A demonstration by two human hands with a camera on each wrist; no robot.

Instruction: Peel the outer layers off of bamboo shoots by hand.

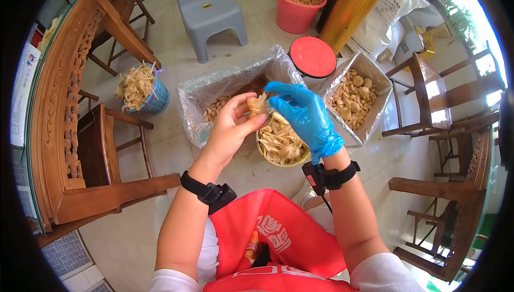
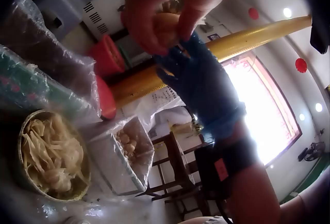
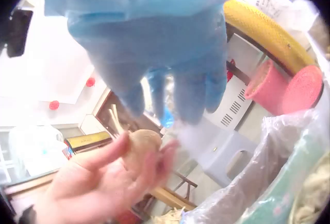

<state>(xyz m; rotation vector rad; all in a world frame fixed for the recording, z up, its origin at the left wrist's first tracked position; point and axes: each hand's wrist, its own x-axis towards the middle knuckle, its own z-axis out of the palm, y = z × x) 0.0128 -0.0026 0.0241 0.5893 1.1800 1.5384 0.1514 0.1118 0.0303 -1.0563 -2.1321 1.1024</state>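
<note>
My bare left hand [image 1: 231, 127] holds a tan, garlic-like bulb [image 1: 257, 105] between thumb and fingers, with loose papery skin at its top. In the right wrist view, thin stalks stick up beside the bulb [image 3: 143, 144]. My right hand [image 1: 306, 116], in a blue plastic glove, is close beside it; its fingers hang fairly straight, with nothing seen gripped between them. Below both hands stands a round tub [image 1: 261, 150] full of pale peelings [image 1: 282, 141]. Left of it, a plastic-lined bin [image 1: 193, 94] contains more tan bulbs [image 1: 214, 109], partly hidden by my left hand.
Another lined bin [image 1: 369, 126] on the right holds many tan bulbs [image 1: 353, 96]. Behind are a red lid [image 1: 313, 56], a pink bucket [image 1: 294, 16] and a grey plastic stool [image 1: 206, 10]. A blue basket [image 1: 158, 99] heaped with peelings and wooden chairs [image 1: 101, 147] stand left.
</note>
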